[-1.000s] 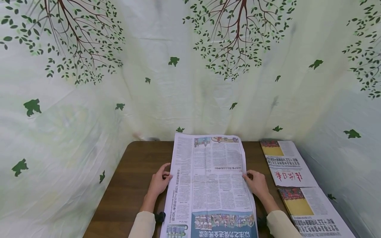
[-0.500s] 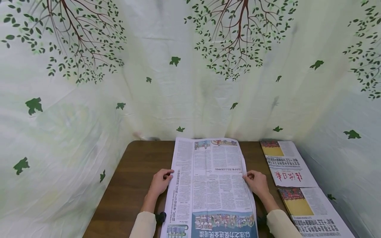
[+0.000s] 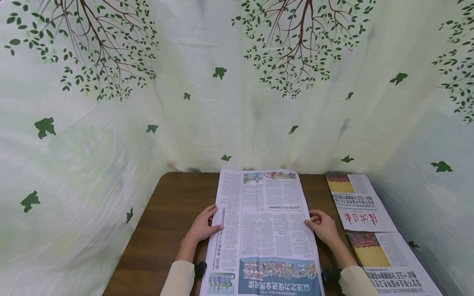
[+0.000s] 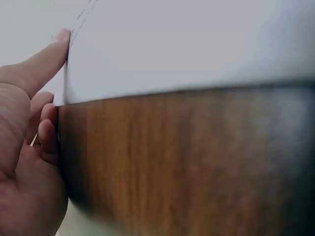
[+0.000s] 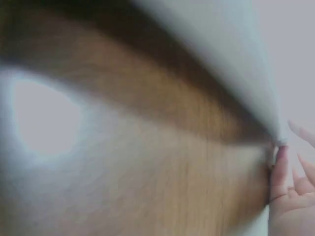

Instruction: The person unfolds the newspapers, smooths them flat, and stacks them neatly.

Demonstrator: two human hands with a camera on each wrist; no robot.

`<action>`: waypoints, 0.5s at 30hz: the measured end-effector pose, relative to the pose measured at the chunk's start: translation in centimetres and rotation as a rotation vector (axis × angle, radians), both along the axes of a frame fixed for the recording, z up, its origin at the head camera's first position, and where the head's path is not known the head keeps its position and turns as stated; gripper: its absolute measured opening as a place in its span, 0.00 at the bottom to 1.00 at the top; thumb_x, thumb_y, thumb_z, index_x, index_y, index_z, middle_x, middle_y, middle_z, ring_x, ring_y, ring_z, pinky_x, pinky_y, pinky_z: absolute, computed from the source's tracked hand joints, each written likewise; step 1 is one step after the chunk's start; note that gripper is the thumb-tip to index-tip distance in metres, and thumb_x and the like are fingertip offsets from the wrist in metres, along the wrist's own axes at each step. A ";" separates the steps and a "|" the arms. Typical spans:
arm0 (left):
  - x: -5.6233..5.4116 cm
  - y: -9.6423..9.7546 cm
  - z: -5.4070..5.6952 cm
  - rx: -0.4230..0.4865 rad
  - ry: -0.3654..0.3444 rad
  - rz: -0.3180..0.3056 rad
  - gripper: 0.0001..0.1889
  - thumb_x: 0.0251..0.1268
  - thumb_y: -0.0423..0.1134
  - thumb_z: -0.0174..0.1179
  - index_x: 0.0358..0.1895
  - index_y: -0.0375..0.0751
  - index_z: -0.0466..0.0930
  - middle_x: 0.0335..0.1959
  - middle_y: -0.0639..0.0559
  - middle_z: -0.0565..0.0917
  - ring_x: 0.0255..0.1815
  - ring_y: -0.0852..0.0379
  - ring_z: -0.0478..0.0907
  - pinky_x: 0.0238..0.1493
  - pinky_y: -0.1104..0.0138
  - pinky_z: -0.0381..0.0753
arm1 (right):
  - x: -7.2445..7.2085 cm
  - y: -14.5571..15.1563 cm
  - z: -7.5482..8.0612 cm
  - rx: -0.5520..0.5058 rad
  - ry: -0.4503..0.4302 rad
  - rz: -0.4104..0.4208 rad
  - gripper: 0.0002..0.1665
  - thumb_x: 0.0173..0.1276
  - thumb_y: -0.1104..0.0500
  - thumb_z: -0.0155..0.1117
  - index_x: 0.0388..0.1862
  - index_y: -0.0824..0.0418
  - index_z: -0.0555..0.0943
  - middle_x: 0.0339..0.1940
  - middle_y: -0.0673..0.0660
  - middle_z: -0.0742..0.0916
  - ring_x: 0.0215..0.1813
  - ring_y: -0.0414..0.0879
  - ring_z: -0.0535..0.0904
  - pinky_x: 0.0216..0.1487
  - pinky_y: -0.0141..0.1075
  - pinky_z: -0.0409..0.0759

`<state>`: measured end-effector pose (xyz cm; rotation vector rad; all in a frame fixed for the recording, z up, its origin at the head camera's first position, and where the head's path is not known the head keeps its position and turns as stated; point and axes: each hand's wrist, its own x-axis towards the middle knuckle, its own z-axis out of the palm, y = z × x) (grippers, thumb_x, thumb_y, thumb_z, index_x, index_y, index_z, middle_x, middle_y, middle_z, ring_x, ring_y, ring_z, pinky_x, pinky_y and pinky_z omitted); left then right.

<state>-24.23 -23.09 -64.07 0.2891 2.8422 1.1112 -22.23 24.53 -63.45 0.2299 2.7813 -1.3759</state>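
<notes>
An upside-down newspaper (image 3: 274, 230) with a blue printed panel lies lengthwise on the brown wooden table (image 3: 166, 218). My left hand (image 3: 201, 224) is at its left edge, thumb straight on the sheet and fingers spread along the side. In the left wrist view, the left thumb (image 4: 44, 64) reaches over the blurred white paper (image 4: 187, 44), with other fingers lower beside the edge. Across from it, my right hand (image 3: 324, 228) pinches the right edge between thumb and index finger. The right wrist view catches only part of that hand (image 5: 293, 201) at the far right.
Two folded newspapers lie at the table's right side, a farther one (image 3: 361, 205) and a nearer one (image 3: 392, 263). Behind the table hangs a pale curtain (image 3: 259, 123) printed with trees and leaves. Dark bands (image 3: 200, 269) sit on both wrists.
My left hand has spread, and its thumb has slid rightward onto the sheet. The newspaper's far end has settled slightly lower. My right hand stays at its edge, shifted a little.
</notes>
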 end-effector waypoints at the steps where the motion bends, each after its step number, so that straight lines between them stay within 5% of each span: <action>1: 0.1 0.1 0.0 -0.004 0.001 0.000 0.45 0.59 0.51 0.75 0.78 0.38 0.66 0.81 0.47 0.64 0.61 0.48 0.74 0.63 0.51 0.76 | 0.4 0.1 0.2 -0.012 -0.015 0.013 0.30 0.69 0.54 0.71 0.65 0.67 0.76 0.41 0.58 0.86 0.38 0.46 0.78 0.38 0.33 0.76; 15: 0.8 0.5 0.1 -0.012 -0.011 0.024 0.46 0.62 0.52 0.72 0.81 0.44 0.61 0.83 0.49 0.61 0.73 0.42 0.67 0.71 0.44 0.72 | 5.5 -0.5 1.2 -0.068 -0.075 0.067 0.33 0.68 0.60 0.72 0.68 0.71 0.73 0.37 0.56 0.90 0.35 0.44 0.85 0.36 0.33 0.80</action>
